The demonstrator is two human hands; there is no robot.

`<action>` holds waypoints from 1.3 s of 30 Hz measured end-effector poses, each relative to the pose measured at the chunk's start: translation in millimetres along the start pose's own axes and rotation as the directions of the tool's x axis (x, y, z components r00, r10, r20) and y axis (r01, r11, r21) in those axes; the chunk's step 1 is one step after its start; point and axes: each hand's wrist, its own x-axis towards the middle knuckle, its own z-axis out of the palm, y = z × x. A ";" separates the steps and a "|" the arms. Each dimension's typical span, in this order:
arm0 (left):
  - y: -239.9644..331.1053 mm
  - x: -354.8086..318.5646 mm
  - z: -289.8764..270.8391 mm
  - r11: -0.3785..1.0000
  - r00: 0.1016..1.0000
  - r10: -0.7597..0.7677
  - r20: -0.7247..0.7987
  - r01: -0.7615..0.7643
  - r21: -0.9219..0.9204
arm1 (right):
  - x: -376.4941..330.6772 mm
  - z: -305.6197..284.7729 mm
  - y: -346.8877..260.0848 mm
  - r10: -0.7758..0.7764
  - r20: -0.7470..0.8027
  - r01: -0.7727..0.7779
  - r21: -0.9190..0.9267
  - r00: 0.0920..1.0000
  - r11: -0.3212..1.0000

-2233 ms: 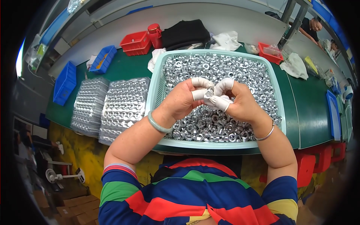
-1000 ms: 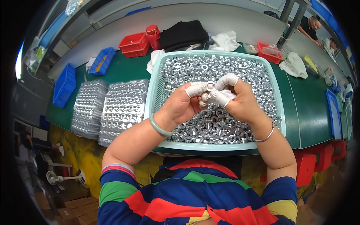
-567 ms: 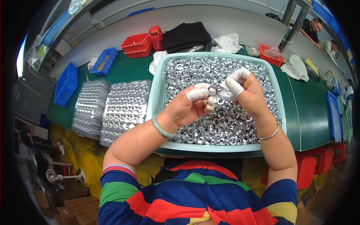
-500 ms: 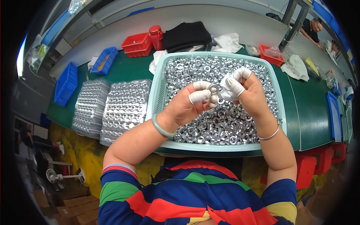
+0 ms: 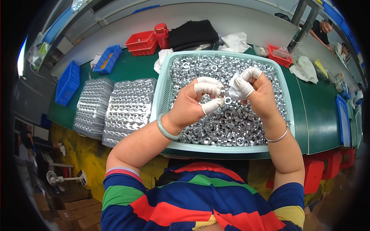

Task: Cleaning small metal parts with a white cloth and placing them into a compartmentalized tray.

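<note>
My left hand [image 5: 189,103], with white covers on its fingers, pinches a small shiny metal ring [image 5: 222,91] between the fingertips. The ring is seen nearly edge-on and partly hidden by the fingers. Close against it, my right hand [image 5: 262,92] is closed on a crumpled white cloth [image 5: 233,87], its covered thumb and fingers pressed together. Both hands are above a pale green plastic basket [image 5: 227,151] heaped with loose silver metal rings [image 5: 239,129]. Whether the cloth touches the ring, I cannot tell.
Left of the basket stand two stacks of clear trays filled with rings [image 5: 129,107]. Blue bins [image 5: 68,84], red bins [image 5: 142,43], a red flask [image 5: 162,35] and black fabric [image 5: 194,34] line the table's back. At far right, another person [image 5: 320,31] works.
The ring has turned from face-on to nearly edge-on in my left fingers. My left thumb has dropped lower, with the fingers above. My right hand with the cloth has barely moved.
</note>
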 end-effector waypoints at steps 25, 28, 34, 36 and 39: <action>0.0 -4.1 -3.2 0.932 0.931 -0.361 0.044 0.359 0.055 | -6.5 13.8 12.7 -0.009 0.169 0.031 -0.125 0.986 0.992; -3.6 -2.0 -6.3 0.954 0.946 -0.293 0.142 0.279 0.109 | 0.5 6.6 19.2 0.018 0.143 0.006 -0.166 0.990 0.986; 10.6 -2.6 -10.1 0.654 0.877 -0.462 0.128 0.435 -0.619 | -3.3 9.4 6.9 0.032 0.053 -0.027 -0.093 0.998 0.995; 19.9 -6.8 -17.4 0.398 0.828 -0.536 0.162 0.417 -0.817 | -10.1 13.8 0.9 0.029 0.064 -0.026 -0.045 0.998 0.999; 40.2 -19.2 -23.4 0.279 0.826 -0.545 0.143 0.340 -0.898 | -19.5 17.8 0.0 0.017 0.087 -0.023 0.070 0.996 0.997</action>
